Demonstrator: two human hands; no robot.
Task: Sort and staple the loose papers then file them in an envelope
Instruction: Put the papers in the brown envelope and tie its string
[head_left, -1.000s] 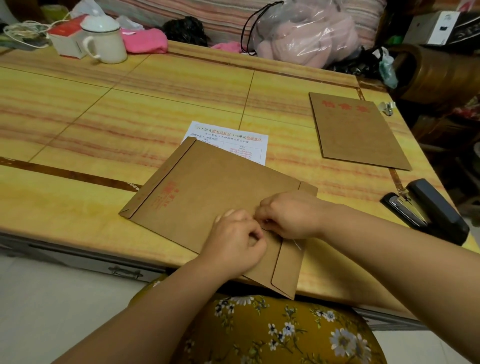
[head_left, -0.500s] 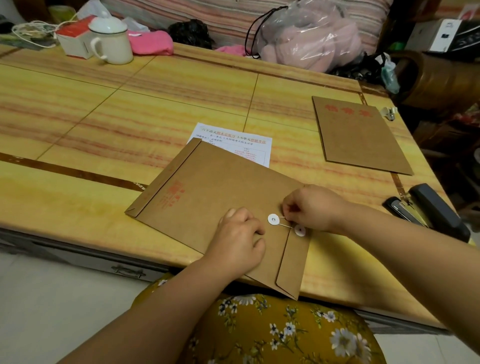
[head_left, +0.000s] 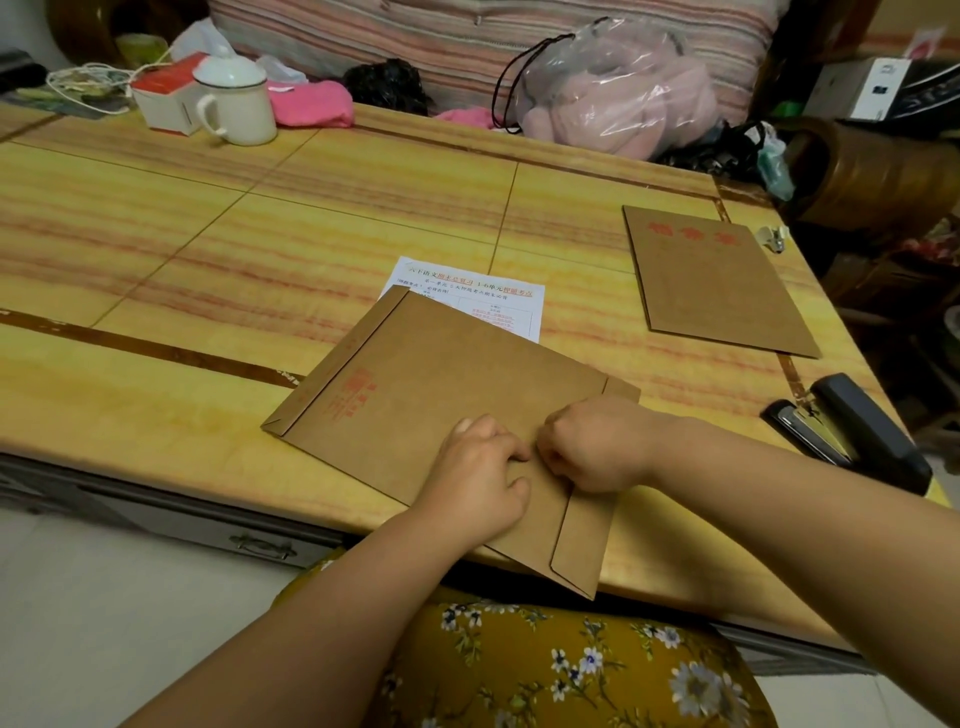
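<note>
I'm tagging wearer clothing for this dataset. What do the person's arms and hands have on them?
Nothing visible: the left hand and right hand are bare, with no gloves, rings, watch or bracelets showing. Both forearms are bare, no sleeves in view. Below them is a mustard floral garment.

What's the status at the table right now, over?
Left hand pressing envelope flat. Right hand fisted at flap closure, grip hidden. Printed sheet partly under envelope. Nothing blocking.

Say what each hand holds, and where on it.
Both hands work at the flap of the near envelope: left hand rests there, right hand is curled; its hold is hidden.
</note>
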